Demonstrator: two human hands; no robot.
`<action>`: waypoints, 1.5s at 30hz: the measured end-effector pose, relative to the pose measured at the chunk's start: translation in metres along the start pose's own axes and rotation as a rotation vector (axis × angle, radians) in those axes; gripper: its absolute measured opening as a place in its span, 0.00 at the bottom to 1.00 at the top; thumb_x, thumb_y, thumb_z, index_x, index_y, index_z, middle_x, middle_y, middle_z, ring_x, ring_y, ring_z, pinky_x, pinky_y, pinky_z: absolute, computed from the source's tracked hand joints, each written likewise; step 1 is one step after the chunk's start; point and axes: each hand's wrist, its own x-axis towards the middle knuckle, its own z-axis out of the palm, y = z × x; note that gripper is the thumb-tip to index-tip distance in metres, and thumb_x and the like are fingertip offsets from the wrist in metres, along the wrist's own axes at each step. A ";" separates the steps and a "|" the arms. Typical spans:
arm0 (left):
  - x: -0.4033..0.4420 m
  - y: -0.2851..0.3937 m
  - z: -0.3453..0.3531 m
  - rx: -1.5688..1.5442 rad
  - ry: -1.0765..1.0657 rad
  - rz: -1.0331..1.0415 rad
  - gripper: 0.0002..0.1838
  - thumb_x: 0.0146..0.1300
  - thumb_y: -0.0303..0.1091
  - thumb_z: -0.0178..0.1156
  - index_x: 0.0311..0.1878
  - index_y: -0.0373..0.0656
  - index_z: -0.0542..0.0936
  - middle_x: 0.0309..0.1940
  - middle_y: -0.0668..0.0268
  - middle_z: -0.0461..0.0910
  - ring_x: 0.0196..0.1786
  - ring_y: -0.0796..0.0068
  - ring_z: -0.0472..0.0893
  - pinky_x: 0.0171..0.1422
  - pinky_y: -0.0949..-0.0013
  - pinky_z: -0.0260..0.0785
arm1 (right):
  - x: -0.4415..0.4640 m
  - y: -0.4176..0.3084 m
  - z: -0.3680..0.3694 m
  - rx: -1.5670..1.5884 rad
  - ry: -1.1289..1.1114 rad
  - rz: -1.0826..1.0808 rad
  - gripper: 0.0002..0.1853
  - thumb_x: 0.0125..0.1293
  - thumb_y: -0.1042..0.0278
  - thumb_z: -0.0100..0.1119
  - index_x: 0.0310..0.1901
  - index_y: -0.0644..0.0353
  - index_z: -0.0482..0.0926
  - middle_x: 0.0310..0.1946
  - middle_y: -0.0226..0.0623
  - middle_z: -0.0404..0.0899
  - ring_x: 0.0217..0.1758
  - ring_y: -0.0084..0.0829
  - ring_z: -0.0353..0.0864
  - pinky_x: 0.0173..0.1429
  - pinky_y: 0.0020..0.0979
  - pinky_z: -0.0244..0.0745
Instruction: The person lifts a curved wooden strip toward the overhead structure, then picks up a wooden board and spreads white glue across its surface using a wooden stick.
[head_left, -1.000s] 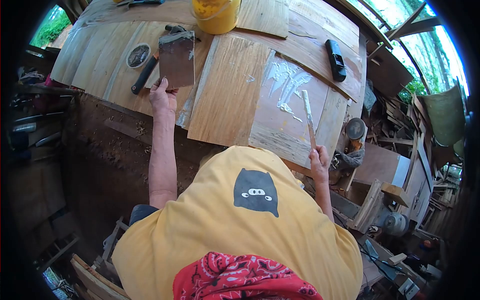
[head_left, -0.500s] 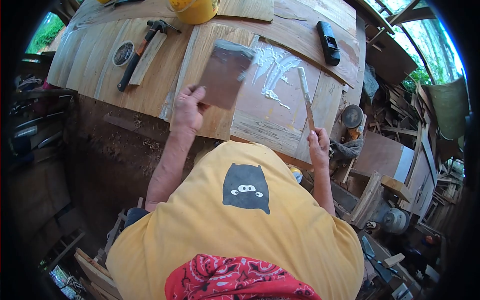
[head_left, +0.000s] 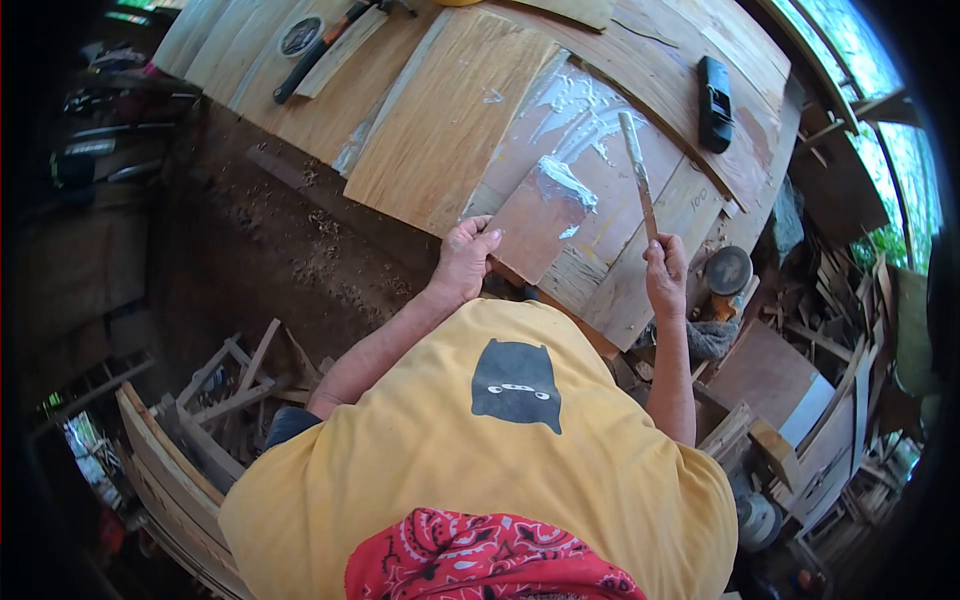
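Board [head_left: 533, 228] at table edge [head_left: 622, 326], stick [head_left: 637, 168] aloft — hands [head_left: 463, 258] well apart

Far side of the tabletop [head_left: 742, 50]: hammer [head_left: 322, 48] left, plane [head_left: 715, 105] right.
Tub [head_left: 300, 37] left of the hammer; board [head_left: 455, 120] between hammer and plane.

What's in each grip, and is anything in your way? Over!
Left grip: small brown board, white paste at far end. Right grip: paste-smeared stick. Black hand plane off to the side, touching neither.

a handwritten "100" [head_left: 699, 196] stands on a pale wooden board [head_left: 686, 217]
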 end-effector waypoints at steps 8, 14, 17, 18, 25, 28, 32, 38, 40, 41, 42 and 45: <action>-0.044 0.037 -0.001 0.882 0.026 0.506 0.30 0.73 0.30 0.59 0.74 0.28 0.63 0.63 0.54 0.78 0.61 0.71 0.79 0.66 0.67 0.72 | 0.031 -0.017 0.026 0.074 -0.182 -0.115 0.09 0.74 0.77 0.45 0.52 0.61 0.71 0.36 0.28 0.74 0.35 0.19 0.68 0.44 0.25 0.71; -0.062 0.022 -0.058 0.050 0.276 0.175 0.21 0.72 0.33 0.62 0.65 0.39 0.73 0.56 0.60 0.79 0.57 0.67 0.80 0.59 0.61 0.75 | 0.029 -0.049 0.045 0.064 -0.218 -0.130 0.10 0.75 0.77 0.43 0.54 0.62 0.70 0.37 0.28 0.75 0.37 0.19 0.69 0.46 0.24 0.71; -0.051 0.032 -0.085 -0.144 0.421 0.105 0.16 0.72 0.36 0.62 0.59 0.44 0.75 0.51 0.64 0.79 0.52 0.65 0.81 0.54 0.59 0.76 | 0.025 -0.059 0.048 -0.011 -0.182 -0.109 0.08 0.77 0.75 0.44 0.53 0.62 0.71 0.36 0.29 0.75 0.37 0.19 0.70 0.46 0.24 0.70; -0.044 0.035 -0.092 -0.199 0.413 0.124 0.15 0.74 0.41 0.60 0.58 0.46 0.75 0.50 0.64 0.79 0.51 0.64 0.81 0.54 0.57 0.75 | 0.025 -0.058 0.048 -0.005 -0.156 -0.103 0.07 0.77 0.74 0.45 0.52 0.62 0.71 0.35 0.29 0.75 0.37 0.18 0.70 0.45 0.24 0.70; -0.007 0.065 -0.123 -0.401 0.322 0.170 0.16 0.76 0.44 0.55 0.58 0.45 0.74 0.48 0.60 0.80 0.50 0.62 0.81 0.55 0.51 0.74 | 0.017 -0.054 0.046 0.118 -0.028 -0.038 0.07 0.80 0.66 0.49 0.44 0.59 0.73 0.30 0.29 0.77 0.31 0.17 0.69 0.37 0.23 0.68; 0.000 0.077 -0.125 -0.382 0.344 0.110 0.14 0.76 0.44 0.56 0.55 0.45 0.74 0.46 0.61 0.80 0.47 0.63 0.81 0.54 0.51 0.74 | 0.007 -0.057 0.046 0.145 -0.003 0.002 0.09 0.81 0.64 0.48 0.42 0.59 0.73 0.30 0.29 0.78 0.31 0.17 0.69 0.37 0.23 0.67; 0.008 0.084 -0.132 -0.326 0.328 0.078 0.15 0.73 0.46 0.59 0.52 0.46 0.74 0.43 0.62 0.80 0.44 0.64 0.81 0.51 0.52 0.75 | 0.002 -0.059 0.055 0.177 -0.014 0.022 0.12 0.81 0.63 0.47 0.38 0.58 0.72 0.30 0.29 0.78 0.31 0.17 0.69 0.38 0.24 0.67; 0.004 0.117 -0.115 -0.192 0.363 0.288 0.16 0.63 0.45 0.72 0.46 0.47 0.81 0.30 0.69 0.82 0.25 0.77 0.80 0.26 0.68 0.76 | 0.006 -0.087 0.085 0.187 -0.088 -0.032 0.13 0.81 0.62 0.48 0.38 0.59 0.73 0.30 0.29 0.77 0.32 0.18 0.69 0.39 0.25 0.68; -0.002 0.134 -0.114 -0.180 0.321 0.291 0.16 0.62 0.44 0.72 0.46 0.47 0.80 0.30 0.69 0.82 0.24 0.77 0.81 0.27 0.67 0.78 | 0.017 -0.092 0.089 0.194 -0.145 -0.054 0.12 0.81 0.62 0.49 0.39 0.59 0.74 0.30 0.29 0.77 0.32 0.18 0.69 0.39 0.25 0.68; -0.006 0.140 -0.120 -0.175 0.312 0.294 0.16 0.62 0.44 0.72 0.46 0.47 0.80 0.29 0.69 0.82 0.24 0.76 0.81 0.27 0.67 0.79 | 0.020 -0.098 0.093 0.199 -0.185 -0.063 0.11 0.81 0.62 0.49 0.39 0.59 0.74 0.30 0.28 0.77 0.32 0.18 0.69 0.39 0.25 0.68; -0.008 0.143 -0.131 -0.126 0.243 0.301 0.20 0.65 0.46 0.70 0.52 0.43 0.80 0.37 0.67 0.83 0.33 0.76 0.83 0.31 0.66 0.81 | 0.021 -0.106 0.095 0.187 -0.217 -0.069 0.11 0.81 0.63 0.49 0.41 0.59 0.74 0.31 0.28 0.77 0.32 0.18 0.68 0.39 0.24 0.68; -0.018 0.154 -0.114 -0.324 0.341 0.455 0.26 0.70 0.51 0.64 0.60 0.41 0.77 0.47 0.63 0.82 0.43 0.75 0.83 0.34 0.68 0.81 | 0.015 -0.134 0.110 0.144 -0.345 -0.130 0.11 0.81 0.63 0.48 0.42 0.59 0.74 0.32 0.28 0.77 0.33 0.18 0.68 0.39 0.25 0.68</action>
